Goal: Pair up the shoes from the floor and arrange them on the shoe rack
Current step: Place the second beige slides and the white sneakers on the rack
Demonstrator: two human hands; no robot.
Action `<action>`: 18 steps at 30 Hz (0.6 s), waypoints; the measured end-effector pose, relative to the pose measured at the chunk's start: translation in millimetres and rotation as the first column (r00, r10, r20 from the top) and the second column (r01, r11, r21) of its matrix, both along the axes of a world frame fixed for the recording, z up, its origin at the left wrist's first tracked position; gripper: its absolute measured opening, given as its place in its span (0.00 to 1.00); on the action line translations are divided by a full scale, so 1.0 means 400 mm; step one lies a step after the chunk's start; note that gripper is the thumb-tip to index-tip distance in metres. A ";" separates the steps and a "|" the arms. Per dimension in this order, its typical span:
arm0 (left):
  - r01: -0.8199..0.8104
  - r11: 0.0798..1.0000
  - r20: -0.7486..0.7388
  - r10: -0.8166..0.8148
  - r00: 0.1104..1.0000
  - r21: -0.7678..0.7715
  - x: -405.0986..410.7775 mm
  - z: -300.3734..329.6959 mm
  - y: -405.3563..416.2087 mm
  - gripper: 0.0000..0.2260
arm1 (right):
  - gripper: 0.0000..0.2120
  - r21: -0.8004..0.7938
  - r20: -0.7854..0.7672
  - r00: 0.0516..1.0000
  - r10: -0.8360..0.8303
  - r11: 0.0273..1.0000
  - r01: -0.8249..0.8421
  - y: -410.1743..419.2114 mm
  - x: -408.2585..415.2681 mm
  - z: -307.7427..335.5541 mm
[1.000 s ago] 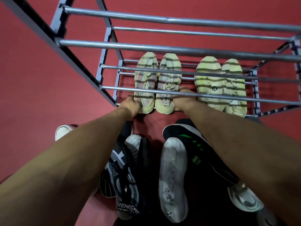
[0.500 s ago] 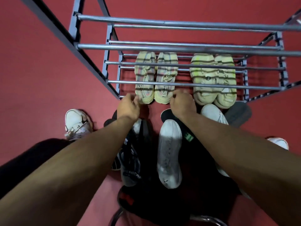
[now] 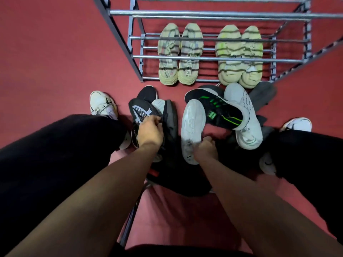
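Observation:
Two pale yellow pairs stand on the bottom tier of the grey metal shoe rack [image 3: 204, 15]: one pair at the left [image 3: 179, 54], the other at the right [image 3: 240, 56]. On the red floor in front lies a heap of loose shoes. My left hand [image 3: 150, 131] grips the collar of a black shoe with white pattern [image 3: 141, 113]. My right hand [image 3: 206, 150] closes on the heel end of a white shoe lying sole-up [image 3: 193, 127]. A black shoe with green stripes [image 3: 215, 106] rests across a white knit shoe [image 3: 243, 115].
My legs in black trousers flank the heap, with my white sneakers at the left [image 3: 102, 105] and right [image 3: 297, 124]. Grey and black shoes [image 3: 261, 95] lie behind the heap. A metal stool frame [image 3: 130, 219] shows below my arms.
Both hands drew back from the yellow pair on the rack to the heap on the floor. The left took hold of the black patterned shoe, the right the white one. The view pulled back.

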State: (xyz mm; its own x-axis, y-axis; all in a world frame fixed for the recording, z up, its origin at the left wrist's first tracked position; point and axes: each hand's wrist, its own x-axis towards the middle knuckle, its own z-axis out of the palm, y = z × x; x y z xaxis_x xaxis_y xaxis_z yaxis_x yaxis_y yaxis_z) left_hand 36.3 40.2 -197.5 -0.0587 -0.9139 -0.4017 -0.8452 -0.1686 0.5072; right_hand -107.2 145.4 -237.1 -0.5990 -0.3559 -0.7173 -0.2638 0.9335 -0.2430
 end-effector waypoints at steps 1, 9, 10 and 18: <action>0.064 0.998 -0.011 -0.064 0.998 -0.015 -0.014 0.006 0.013 0.09 | 0.21 -0.002 -0.003 1.000 -0.010 1.000 0.010 0.020 -0.001 -0.003; 0.157 0.723 0.077 -0.280 0.957 0.673 -0.220 -0.056 0.137 0.18 | 0.12 -0.073 -0.042 0.957 -0.286 0.956 0.283 0.109 -0.097 -0.001; 0.035 0.690 0.127 -0.182 0.975 0.723 -0.235 -0.071 0.158 0.20 | 0.11 -0.091 -0.038 0.937 -0.347 0.935 0.343 0.117 -0.107 0.004; -0.382 0.575 0.031 0.526 0.850 0.723 -0.227 -0.124 0.198 0.24 | 0.10 -0.096 0.281 0.806 -0.521 0.821 0.563 0.161 -0.138 -0.045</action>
State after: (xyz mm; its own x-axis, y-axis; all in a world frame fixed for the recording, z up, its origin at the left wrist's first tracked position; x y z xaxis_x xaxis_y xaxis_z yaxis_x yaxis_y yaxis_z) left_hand -54.4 119.5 -247.1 0.1540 -0.3050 -0.9398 -0.4702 -0.8592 0.2018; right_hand -162.5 209.6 -255.2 -0.5537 -0.1489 -0.8193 0.3573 0.8462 -0.3953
